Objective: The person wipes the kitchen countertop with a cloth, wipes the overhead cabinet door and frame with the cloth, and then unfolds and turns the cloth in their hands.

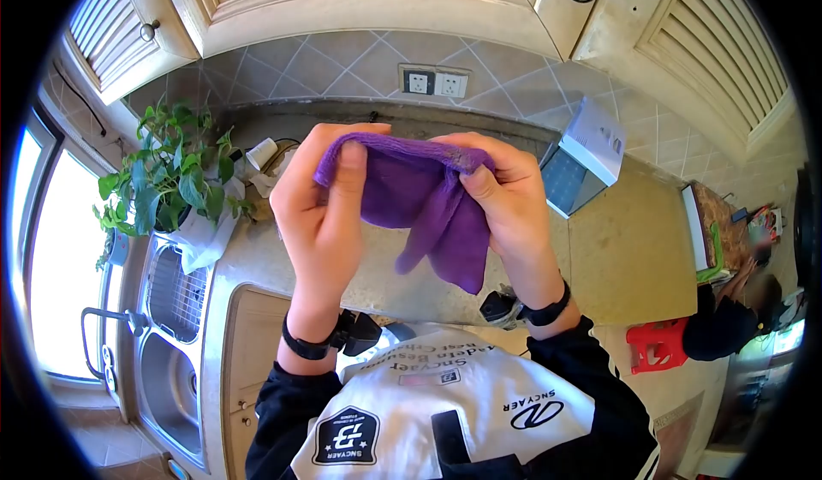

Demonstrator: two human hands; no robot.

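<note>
A purple cloth (398, 190) is stretched between my two hands above the counter. My left hand (321, 193) pinches its left upper corner, with the thumb lying on the near side. On the other side, my right hand (505, 184) grips the right upper part, thumb pressed on the edge. The top edge is bunched along a thick fold, and loose ends hang down in the middle and to the right. The fingers behind the fabric are partly hidden. Each wrist wears a black strap with a small device.
A leafy potted plant (175, 180) stands at the left by the window, above a double sink (167, 377). A blue-and-white box (586, 159) sits on the counter (634, 240) at right. Wall cabinets (368, 9) hang ahead. A person (728, 321) sits far right near a red stool (655, 345).
</note>
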